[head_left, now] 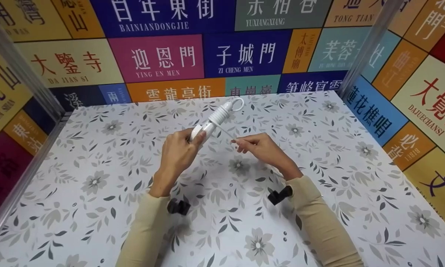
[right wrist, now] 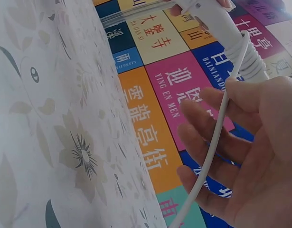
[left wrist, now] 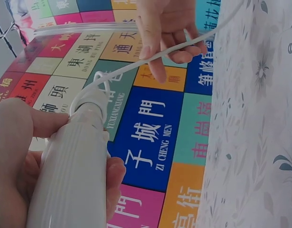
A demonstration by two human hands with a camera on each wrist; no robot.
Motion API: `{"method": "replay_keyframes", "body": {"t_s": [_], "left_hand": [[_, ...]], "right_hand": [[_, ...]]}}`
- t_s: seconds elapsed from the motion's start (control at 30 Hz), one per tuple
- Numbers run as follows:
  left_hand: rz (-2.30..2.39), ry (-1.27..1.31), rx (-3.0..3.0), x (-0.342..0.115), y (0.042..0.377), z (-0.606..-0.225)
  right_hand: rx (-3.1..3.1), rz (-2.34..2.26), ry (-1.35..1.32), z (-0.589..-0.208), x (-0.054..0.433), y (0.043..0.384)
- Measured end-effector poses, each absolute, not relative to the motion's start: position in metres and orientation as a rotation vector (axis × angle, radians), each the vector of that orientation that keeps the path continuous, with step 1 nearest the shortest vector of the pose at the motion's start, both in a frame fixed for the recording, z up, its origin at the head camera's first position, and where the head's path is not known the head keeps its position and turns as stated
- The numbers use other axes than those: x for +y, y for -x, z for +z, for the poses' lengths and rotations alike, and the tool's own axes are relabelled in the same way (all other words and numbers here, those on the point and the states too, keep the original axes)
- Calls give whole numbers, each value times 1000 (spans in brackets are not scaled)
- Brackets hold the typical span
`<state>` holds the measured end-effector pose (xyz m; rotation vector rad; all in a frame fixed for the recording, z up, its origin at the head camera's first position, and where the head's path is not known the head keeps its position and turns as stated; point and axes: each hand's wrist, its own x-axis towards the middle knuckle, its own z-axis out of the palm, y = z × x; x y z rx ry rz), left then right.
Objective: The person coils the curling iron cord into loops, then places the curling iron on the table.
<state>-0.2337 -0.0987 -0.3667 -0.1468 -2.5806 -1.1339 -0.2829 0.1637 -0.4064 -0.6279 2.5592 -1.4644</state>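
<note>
My left hand (head_left: 178, 150) grips a white stick-shaped appliance (left wrist: 72, 175) with a long rounded body, raised above the table and tilted away from me. Several turns of white cord (head_left: 219, 114) are wound round its far end, and a small loop (head_left: 238, 104) sticks out past the tip. From the windings a stretch of cord runs over to my right hand (head_left: 261, 147). There the thumb and forefinger pinch it, with the other fingers (right wrist: 217, 164) loosely bent beside it. In the right wrist view the cord's lower stretch trails out of frame.
Under both hands lies a table (head_left: 133, 222) covered in a white floral print. Panels of colourful signs (head_left: 155, 55) stand along its back and sides, with clear corner posts. Black mounts (head_left: 279, 195) are strapped at both wrists, beside the beige sleeves (head_left: 318, 215).
</note>
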Motion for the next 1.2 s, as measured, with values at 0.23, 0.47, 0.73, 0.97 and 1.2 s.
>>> {"method": "replay_keyframes", "body": {"t_s": [0.23,0.47,0.73,0.97,1.2], "left_hand": [[-1254,273,-2525,-100,231,-364],[-1315,473,-2553,-103,230,-365],[-1177,798,-2742,-104,230,-369],[-1096,870,-2819,-102,230,-371],[-1122,895,-2858,-100,230,-373]], "right_hand": [[2646,-1467,433,-409,164,284],[2687,-1509,325,-410,162,283],[2617,-1654,683,-412,168,287],[2588,-1656,500,-407,169,287],[2477,-1628,152,-402,169,287]]}}
